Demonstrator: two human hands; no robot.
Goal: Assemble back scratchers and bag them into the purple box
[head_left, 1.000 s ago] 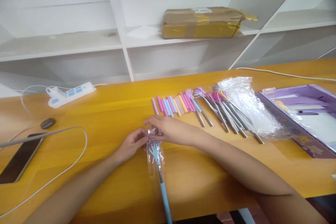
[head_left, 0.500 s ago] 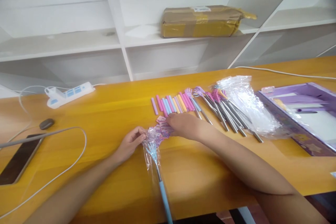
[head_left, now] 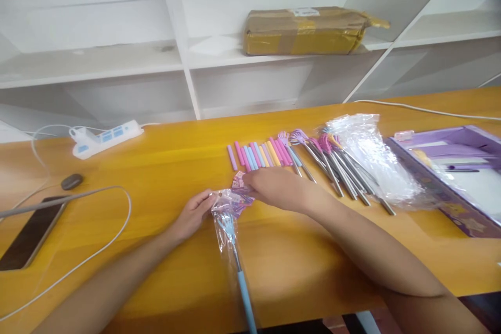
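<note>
My left hand (head_left: 194,215) pinches the top corner of a clear plastic bag (head_left: 221,235) between thumb and fingers. Inside the bag lies a back scratcher with a light-blue claw (head_left: 227,225), a metal rod and a blue grip (head_left: 246,297). My right hand (head_left: 276,187) is closed and bent down over small pink-and-purple printed cards (head_left: 238,180) by the mouth of the bag. Its fingertips are mostly hidden, so what they grip cannot be made out. Some of the cards show under or behind the clear plastic.
Beyond my right hand lie a row of coloured tubes (head_left: 260,154), several back scratchers (head_left: 336,162) and a stack of clear bags (head_left: 371,156). A purple box (head_left: 450,193) stands at right. A power strip (head_left: 109,138), phone (head_left: 31,232) and white cable (head_left: 127,214) lie left; a taped carton (head_left: 305,34) sits on the shelf.
My right hand has shifted slightly left and down over the cards, covering more of them. My left hand keeps its pinch on the bag. The whole view has shifted a little.
</note>
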